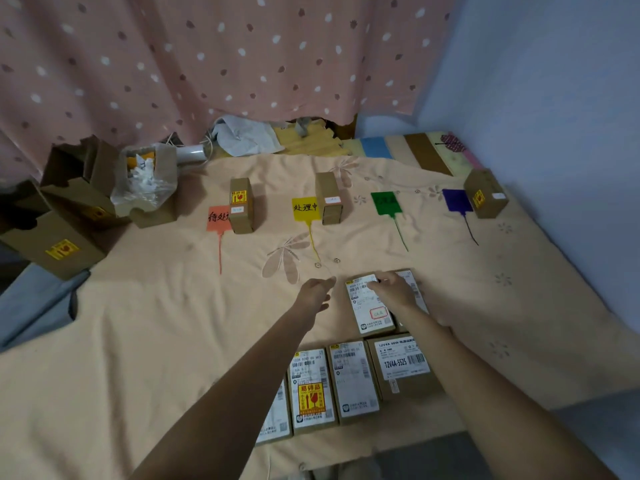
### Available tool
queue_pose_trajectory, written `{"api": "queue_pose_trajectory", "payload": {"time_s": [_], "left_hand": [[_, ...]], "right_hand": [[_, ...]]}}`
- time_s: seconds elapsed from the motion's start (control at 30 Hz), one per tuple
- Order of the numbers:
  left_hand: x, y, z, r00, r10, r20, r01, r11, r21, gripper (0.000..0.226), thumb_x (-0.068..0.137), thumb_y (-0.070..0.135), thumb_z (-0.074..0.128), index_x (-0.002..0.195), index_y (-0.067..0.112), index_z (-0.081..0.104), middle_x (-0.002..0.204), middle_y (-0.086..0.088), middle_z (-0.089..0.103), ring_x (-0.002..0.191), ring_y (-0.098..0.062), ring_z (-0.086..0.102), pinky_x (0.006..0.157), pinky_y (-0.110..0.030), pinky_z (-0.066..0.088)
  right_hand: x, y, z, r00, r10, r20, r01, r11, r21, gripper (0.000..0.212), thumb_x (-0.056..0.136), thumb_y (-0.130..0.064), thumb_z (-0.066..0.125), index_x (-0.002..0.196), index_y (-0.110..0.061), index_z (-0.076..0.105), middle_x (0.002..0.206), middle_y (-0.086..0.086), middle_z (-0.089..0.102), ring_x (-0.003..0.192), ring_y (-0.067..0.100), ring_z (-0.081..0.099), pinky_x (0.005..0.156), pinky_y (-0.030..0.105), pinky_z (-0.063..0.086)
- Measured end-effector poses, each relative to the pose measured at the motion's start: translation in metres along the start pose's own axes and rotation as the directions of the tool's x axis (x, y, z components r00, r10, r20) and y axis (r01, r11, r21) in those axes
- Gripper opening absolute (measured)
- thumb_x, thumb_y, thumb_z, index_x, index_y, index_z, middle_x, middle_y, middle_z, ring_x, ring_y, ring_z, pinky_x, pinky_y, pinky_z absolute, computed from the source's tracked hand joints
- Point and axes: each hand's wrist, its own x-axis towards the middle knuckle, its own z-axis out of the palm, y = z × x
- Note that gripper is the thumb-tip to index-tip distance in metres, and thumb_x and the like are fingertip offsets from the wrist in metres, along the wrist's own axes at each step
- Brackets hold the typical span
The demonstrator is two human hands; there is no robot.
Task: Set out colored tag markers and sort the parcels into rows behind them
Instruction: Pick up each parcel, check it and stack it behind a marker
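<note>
Four tag markers lie in a row on the peach cloth: orange point(217, 216), yellow point(304, 207), green point(385, 203) and purple point(456, 200). A brown parcel stands by the orange tag point(241, 206), another by the yellow tag point(329, 198), a third right of the purple tag point(485, 193). My right hand point(391, 289) grips the top of a labelled parcel point(370, 311) lying flat near me. My left hand point(315, 293) hovers just left of it, fingers apart, holding nothing. Several more labelled parcels point(353, 381) lie closer to me.
Open cardboard boxes point(59, 242) and a plastic bag of white pieces point(145, 181) crowd the far left. A dotted pink curtain point(207, 64) hangs behind. A blue wall point(554, 98) borders the right side. The cloth's front edge drops off near my body.
</note>
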Motion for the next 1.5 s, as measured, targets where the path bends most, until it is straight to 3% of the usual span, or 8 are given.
{"api": "queue_pose_trajectory", "payload": {"time_s": [0.1, 0.27, 0.4, 0.77, 0.97, 1.1, 1.3, 1.5], "left_hand": [[0.0, -0.018, 0.011, 0.998, -0.06, 0.016, 0.06, 0.998, -0.009, 0.043, 0.093, 0.029, 0.058, 0.125, 0.002, 0.053, 0.116, -0.01, 0.055, 0.102, -0.024, 0.055, 0.083, -0.034, 0.047], [0.003, -0.035, 0.032, 0.989, -0.149, 0.023, 0.15, 0.988, -0.028, 0.038, 0.095, 0.022, 0.054, 0.126, 0.0, 0.052, 0.113, -0.011, 0.053, 0.102, -0.022, 0.052, 0.086, -0.032, 0.045], [0.011, -0.036, 0.047, 0.982, -0.186, -0.005, 0.186, 0.982, -0.041, 0.019, 0.095, 0.015, 0.05, 0.111, 0.004, 0.052, 0.107, -0.011, 0.053, 0.1, -0.023, 0.051, 0.086, -0.031, 0.043], [0.028, -0.043, 0.068, 0.98, -0.197, -0.029, 0.195, 0.978, -0.07, 0.014, 0.086, 0.003, 0.046, 0.08, 0.004, 0.058, 0.08, -0.014, 0.055, 0.067, -0.023, 0.05, 0.057, -0.027, 0.035], [0.014, -0.025, 0.067, 0.968, -0.238, -0.081, 0.211, 0.944, -0.256, 0.011, 0.089, 0.0, 0.047, 0.094, -0.001, 0.057, 0.088, -0.016, 0.057, 0.079, -0.026, 0.057, 0.061, -0.028, 0.045], [0.006, -0.012, 0.059, 0.967, -0.226, -0.119, 0.177, 0.929, -0.324, 0.018, 0.09, 0.001, 0.046, 0.074, 0.005, 0.055, 0.078, -0.012, 0.057, 0.069, -0.021, 0.053, 0.062, -0.025, 0.04], [-0.009, 0.004, 0.04, 0.976, -0.151, -0.154, 0.102, 0.953, -0.284, 0.015, 0.091, 0.013, 0.047, 0.078, 0.015, 0.053, 0.098, -0.006, 0.059, 0.097, -0.025, 0.045, 0.086, -0.034, 0.033], [-0.026, 0.013, 0.04, 0.994, -0.068, -0.081, 0.035, 0.935, -0.354, 0.022, 0.093, 0.004, 0.039, 0.078, 0.012, 0.053, 0.08, -0.005, 0.057, 0.073, -0.02, 0.055, 0.067, -0.028, 0.04]], "right_hand": [[-0.002, 0.012, -0.001, 1.0, -0.003, -0.008, 0.002, 0.99, -0.141, 0.011, 0.088, -0.024, 0.057, 0.095, -0.016, 0.057, 0.085, -0.001, 0.062, 0.082, 0.022, 0.061, 0.065, 0.031, 0.043], [0.008, 0.025, 0.0, 1.0, 0.002, 0.005, -0.001, 0.976, -0.218, 0.033, 0.087, -0.024, 0.057, 0.118, -0.012, 0.059, 0.108, 0.007, 0.068, 0.084, 0.021, 0.063, 0.067, 0.03, 0.046], [0.014, 0.027, 0.001, 0.999, -0.042, 0.03, 0.048, 0.969, -0.241, 0.028, 0.088, -0.02, 0.056, 0.114, -0.011, 0.061, 0.093, 0.003, 0.068, 0.08, 0.021, 0.065, 0.066, 0.031, 0.049], [0.025, 0.033, -0.001, 0.99, -0.075, 0.123, 0.102, 0.968, -0.231, 0.049, 0.088, -0.022, 0.056, 0.136, -0.013, 0.052, 0.114, 0.007, 0.068, 0.092, 0.021, 0.065, 0.07, 0.028, 0.043], [0.026, 0.026, -0.002, 0.985, -0.12, 0.124, 0.145, 0.966, -0.214, 0.048, 0.089, -0.022, 0.057, 0.137, -0.015, 0.053, 0.126, 0.006, 0.065, 0.102, 0.021, 0.063, 0.08, 0.028, 0.046], [0.027, 0.014, -0.001, 0.983, -0.152, 0.098, 0.168, 0.969, -0.181, 0.046, 0.087, -0.023, 0.061, 0.133, -0.016, 0.057, 0.126, 0.004, 0.066, 0.106, 0.02, 0.064, 0.083, 0.027, 0.046], [0.027, -0.004, 0.003, 0.983, -0.158, 0.094, 0.164, 0.985, -0.057, 0.054, 0.08, -0.036, 0.072, 0.129, -0.018, 0.059, 0.12, 0.001, 0.068, 0.103, 0.019, 0.066, 0.087, 0.033, 0.052], [0.02, -0.007, 0.014, 0.983, -0.169, 0.067, 0.174, 0.982, -0.077, 0.072, 0.062, -0.062, 0.071, 0.124, -0.026, 0.061, 0.118, 0.002, 0.065, 0.098, 0.018, 0.067, 0.08, 0.031, 0.054]]}}
